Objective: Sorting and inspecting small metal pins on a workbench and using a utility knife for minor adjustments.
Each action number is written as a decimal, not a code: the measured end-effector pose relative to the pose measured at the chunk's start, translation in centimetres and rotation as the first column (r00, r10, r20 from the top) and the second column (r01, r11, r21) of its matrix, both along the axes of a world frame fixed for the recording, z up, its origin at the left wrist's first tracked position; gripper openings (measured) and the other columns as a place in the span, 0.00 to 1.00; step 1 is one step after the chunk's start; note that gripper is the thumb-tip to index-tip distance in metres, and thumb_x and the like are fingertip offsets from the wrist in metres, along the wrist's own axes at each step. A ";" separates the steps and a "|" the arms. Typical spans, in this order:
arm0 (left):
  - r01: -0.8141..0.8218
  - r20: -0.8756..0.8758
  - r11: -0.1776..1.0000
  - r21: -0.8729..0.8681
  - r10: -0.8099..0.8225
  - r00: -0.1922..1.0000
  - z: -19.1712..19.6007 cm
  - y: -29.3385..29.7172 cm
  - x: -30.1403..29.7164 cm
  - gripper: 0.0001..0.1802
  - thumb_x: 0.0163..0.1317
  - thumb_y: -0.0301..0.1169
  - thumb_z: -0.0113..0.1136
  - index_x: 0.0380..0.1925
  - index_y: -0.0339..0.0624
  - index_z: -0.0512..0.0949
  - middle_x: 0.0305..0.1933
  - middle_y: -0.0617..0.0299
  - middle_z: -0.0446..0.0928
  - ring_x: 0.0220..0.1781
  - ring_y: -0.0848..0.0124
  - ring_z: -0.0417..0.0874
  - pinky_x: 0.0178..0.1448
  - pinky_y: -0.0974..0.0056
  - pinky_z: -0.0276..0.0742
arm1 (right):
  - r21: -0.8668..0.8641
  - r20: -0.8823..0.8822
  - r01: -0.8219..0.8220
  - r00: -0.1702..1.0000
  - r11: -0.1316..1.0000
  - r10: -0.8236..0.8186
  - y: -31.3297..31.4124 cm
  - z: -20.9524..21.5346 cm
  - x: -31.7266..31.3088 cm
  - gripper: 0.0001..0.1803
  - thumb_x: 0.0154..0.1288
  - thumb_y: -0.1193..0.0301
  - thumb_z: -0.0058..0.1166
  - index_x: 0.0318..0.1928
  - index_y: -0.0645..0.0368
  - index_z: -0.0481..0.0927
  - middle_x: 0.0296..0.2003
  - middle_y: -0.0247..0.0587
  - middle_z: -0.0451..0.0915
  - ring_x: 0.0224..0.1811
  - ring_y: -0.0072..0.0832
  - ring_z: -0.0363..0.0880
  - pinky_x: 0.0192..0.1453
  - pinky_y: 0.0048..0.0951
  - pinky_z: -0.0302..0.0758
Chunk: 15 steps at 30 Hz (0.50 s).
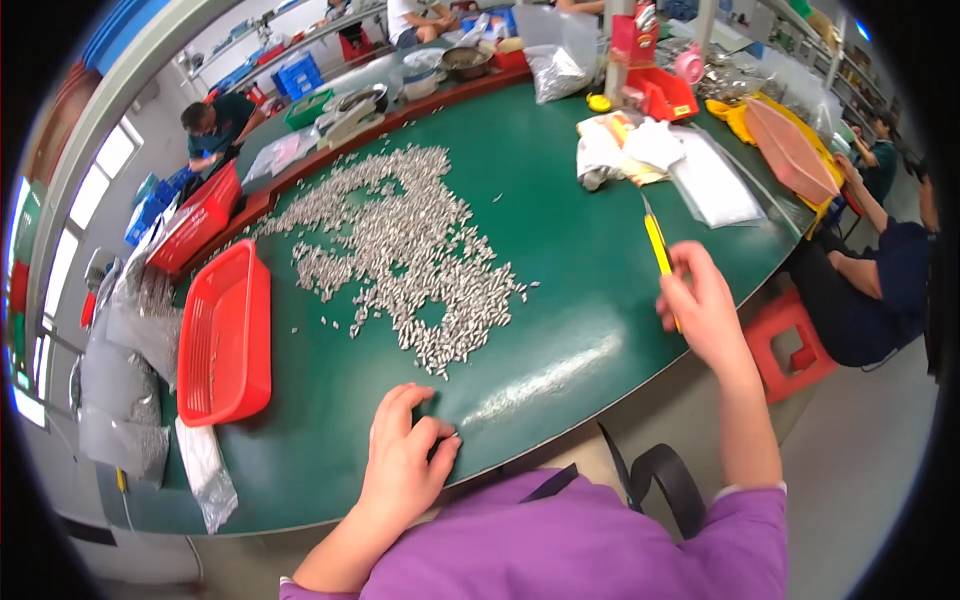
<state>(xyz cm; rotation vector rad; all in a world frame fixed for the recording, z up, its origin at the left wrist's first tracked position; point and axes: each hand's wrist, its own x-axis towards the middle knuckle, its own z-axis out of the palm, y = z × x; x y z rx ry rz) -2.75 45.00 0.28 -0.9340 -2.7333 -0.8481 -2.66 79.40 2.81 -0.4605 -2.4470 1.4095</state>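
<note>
A wide spread of small silvery-grey, spindle-shaped metal pieces lies loose across the left and middle of the green table. Close to the table's near edge, just below that spread, is my left hand. Its thumb and a finger are pinched together; whatever tiny thing may be between them is too small to make out. My right hand is raised over the right side of the table, wrapped round a slim yellow utility knife. The knife's thin grey tip points away from me, toward some crumpled white cloths.
A red plastic basket stands at the left, beside bulging clear bags. Clear plastic bags lie at the far right, near a red bin. A red stool and a seated person are right of the table.
</note>
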 end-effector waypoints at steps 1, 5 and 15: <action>-0.020 0.000 1.000 -0.021 0.020 1.000 0.2 -0.1 0.1 0.10 0.43 0.23 0.68 0.26 0.39 0.75 0.52 0.49 0.70 0.60 0.48 0.67 0.62 0.51 0.64 | -0.192 0.073 -0.070 0.994 0.979 0.086 -2.5 0.9 2.0 0.12 0.63 0.72 0.50 0.45 0.60 0.67 0.30 0.37 0.75 0.20 0.20 0.74 0.22 0.23 0.71; 0.006 0.011 0.999 -0.035 -0.006 1.000 0.6 0.2 0.0 0.11 0.45 0.23 0.67 0.29 0.39 0.75 0.53 0.49 0.69 0.61 0.47 0.66 0.62 0.51 0.64 | 0.013 0.110 -0.360 0.928 0.933 0.357 -8.1 -1.1 9.0 0.17 0.56 0.74 0.57 0.45 0.58 0.67 0.26 0.42 0.78 0.24 0.31 0.79 0.28 0.29 0.74; -0.051 0.009 0.997 -0.050 0.051 0.999 0.1 0.3 0.4 0.09 0.44 0.21 0.66 0.26 0.39 0.76 0.53 0.51 0.70 0.62 0.49 0.67 0.62 0.52 0.65 | 0.357 0.156 -0.641 0.758 0.680 0.633 -12.4 -3.7 8.6 0.33 0.59 0.71 0.54 0.66 0.44 0.63 0.19 0.36 0.68 0.16 0.34 0.71 0.23 0.33 0.74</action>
